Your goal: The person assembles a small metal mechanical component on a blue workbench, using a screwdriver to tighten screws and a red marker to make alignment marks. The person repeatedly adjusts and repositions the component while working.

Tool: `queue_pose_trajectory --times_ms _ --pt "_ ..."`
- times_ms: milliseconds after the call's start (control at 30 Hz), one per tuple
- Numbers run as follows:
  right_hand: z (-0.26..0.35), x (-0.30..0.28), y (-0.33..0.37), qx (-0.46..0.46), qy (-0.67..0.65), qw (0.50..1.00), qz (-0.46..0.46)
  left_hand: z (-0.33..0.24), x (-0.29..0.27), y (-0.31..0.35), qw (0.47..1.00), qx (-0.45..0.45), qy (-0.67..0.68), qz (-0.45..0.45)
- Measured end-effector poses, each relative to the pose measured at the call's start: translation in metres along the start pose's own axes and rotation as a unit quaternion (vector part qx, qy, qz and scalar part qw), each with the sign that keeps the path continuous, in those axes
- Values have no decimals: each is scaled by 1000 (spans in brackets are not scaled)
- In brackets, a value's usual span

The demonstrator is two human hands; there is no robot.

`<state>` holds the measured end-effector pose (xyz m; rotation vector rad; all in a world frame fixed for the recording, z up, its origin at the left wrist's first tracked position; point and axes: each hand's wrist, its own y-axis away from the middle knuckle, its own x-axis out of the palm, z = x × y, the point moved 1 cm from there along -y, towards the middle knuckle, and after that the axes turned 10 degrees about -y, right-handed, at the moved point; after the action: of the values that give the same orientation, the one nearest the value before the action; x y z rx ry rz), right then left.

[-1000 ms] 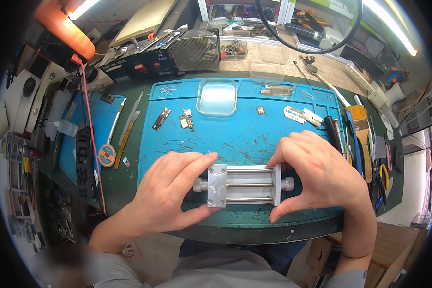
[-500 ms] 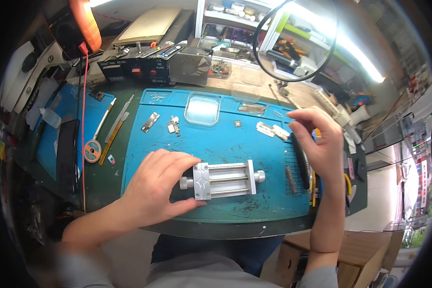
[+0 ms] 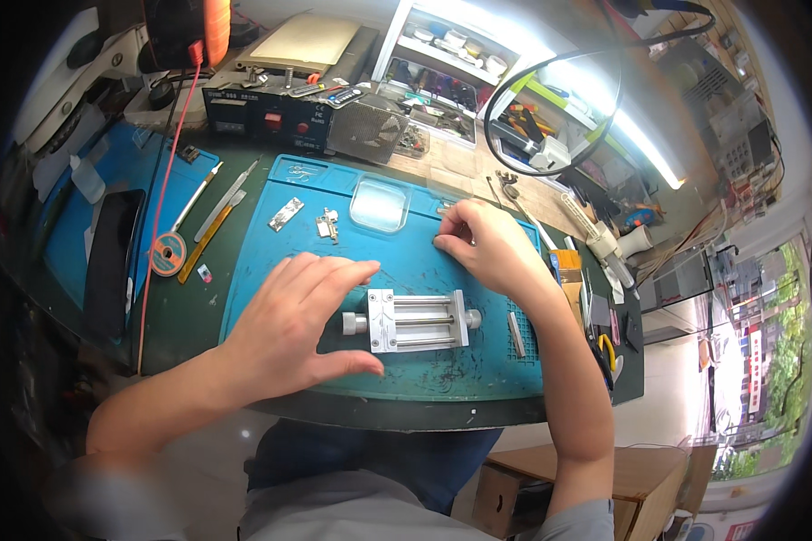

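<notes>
Head view shows metal vise (image 3: 415,321) lying left-to-right, its left end between spread fingers of nearer left hand (image 3: 289,329); whether right hand (image 3: 496,245) pinches anything, I cannot tell.

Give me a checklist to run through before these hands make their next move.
1. Metal clamp resting on the blue mat: ok, it lies with its rods facing up.
2. Both hands at the clamp: not ok; the left hand is spread around its left end, but the right hand is away toward the back of the mat.
3. Left fingertips touching the clamp: cannot tell.
4. Right hand holding something: cannot tell; its fingertips are close together and the hand hides what may be between them.
5. Loose circuit boards away from the clamp: ok, they lie farther back, left of the clear box.
</notes>
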<state>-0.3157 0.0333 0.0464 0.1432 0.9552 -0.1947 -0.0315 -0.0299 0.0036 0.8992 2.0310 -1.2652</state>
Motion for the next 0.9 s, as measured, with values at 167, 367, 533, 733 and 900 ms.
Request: queue_pose_trajectory --times_ms 167,367,533,733,900 --pt "31 -2 28 -45 -279 959 2 0 -7 1 993 -40 91 -66" --pt "64 9 55 -151 -266 950 -56 -14 -10 -35 943 -165 290 -20" --pt "45 7 75 -120 -222 964 -89 -19 -2 -40 942 -158 294 -36" --pt "-22 -4 101 -177 -25 984 -22 -1 3 -41 953 -151 246 -91" --pt "-28 -1 98 -182 -65 981 -12 1 2 -40 959 -155 224 -84"
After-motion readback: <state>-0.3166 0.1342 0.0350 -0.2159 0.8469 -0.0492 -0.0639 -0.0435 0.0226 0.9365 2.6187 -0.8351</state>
